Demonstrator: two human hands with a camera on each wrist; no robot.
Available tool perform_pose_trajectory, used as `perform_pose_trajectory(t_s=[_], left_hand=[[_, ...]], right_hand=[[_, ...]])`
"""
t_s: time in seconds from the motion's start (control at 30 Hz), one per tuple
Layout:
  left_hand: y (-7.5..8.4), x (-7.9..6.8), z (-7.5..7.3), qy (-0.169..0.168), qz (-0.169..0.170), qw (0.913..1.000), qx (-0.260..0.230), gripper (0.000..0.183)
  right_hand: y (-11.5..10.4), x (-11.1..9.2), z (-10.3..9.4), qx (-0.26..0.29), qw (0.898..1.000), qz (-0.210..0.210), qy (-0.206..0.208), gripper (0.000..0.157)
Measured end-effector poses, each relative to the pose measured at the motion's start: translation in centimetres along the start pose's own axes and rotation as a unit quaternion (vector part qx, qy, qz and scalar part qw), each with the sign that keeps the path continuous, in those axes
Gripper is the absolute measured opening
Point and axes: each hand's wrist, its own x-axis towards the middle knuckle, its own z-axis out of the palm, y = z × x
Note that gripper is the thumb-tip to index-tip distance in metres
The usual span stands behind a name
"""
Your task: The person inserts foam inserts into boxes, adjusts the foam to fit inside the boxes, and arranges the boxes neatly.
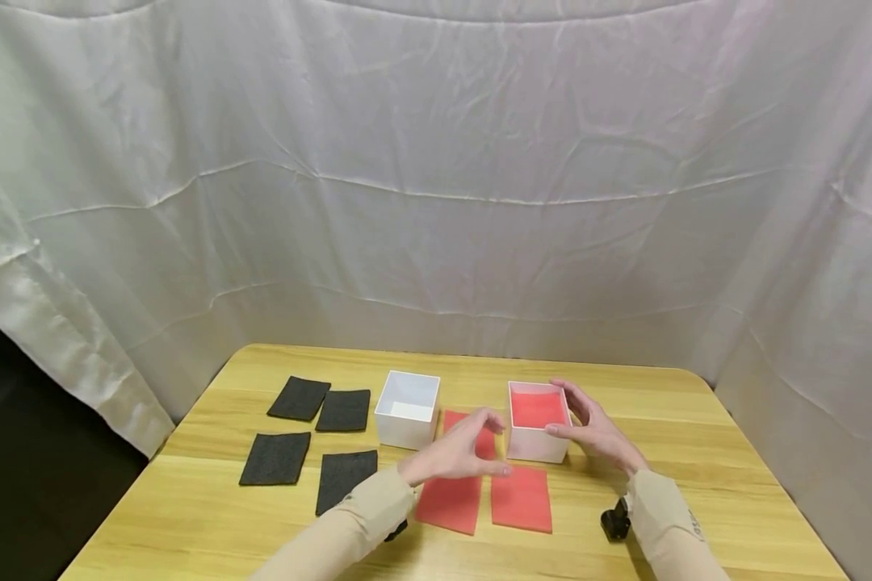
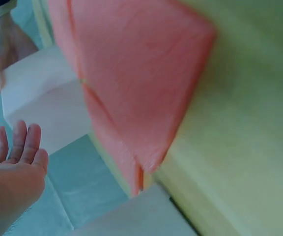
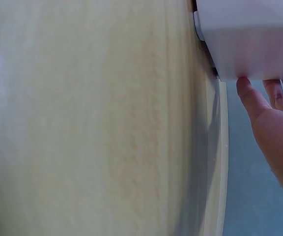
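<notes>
A white box point(image 1: 538, 445) with a red square piece point(image 1: 538, 410) inside it stands at the right. My right hand point(image 1: 599, 428) holds this box at its right side, thumb at the front corner and fingers toward the back. The right wrist view shows the fingertips against the wall of the box point(image 3: 259, 51). My left hand point(image 1: 454, 452) hovers left of the box, over red squares point(image 1: 450, 508), with fingers bent loosely and nothing in them. In the left wrist view, the left palm point(image 2: 16, 172) faces up beside the box point(image 2: 48, 98). Another red square point(image 1: 521, 500) lies in front of the box.
A second white box point(image 1: 407, 420) stands left of the first, a pale piece at its bottom. Several black squares point(image 1: 276, 458) lie on the left of the wooden table point(image 1: 625, 549). A white curtain point(image 1: 480, 242) hangs behind. A small black device point(image 1: 615, 520) sits by the right wrist.
</notes>
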Motion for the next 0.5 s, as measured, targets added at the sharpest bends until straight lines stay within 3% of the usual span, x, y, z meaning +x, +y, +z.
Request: perform_pose_trajectory(t_s=[0.3, 0.5], left_hand=[[-0.7, -0.4, 1.7, -0.073, 0.047, 0.9928, 0.083, 0.046], [-1.0, -0.3, 2.1, -0.09, 0.049, 0.9909, 0.088, 0.043]], right_hand=[[0.1, 0.0, -0.1, -0.006, 1.0, 0.006, -0.002, 0.083], [0.1, 0.0, -0.2, -0.015, 1.0, 0.005, -0.003, 0.082]])
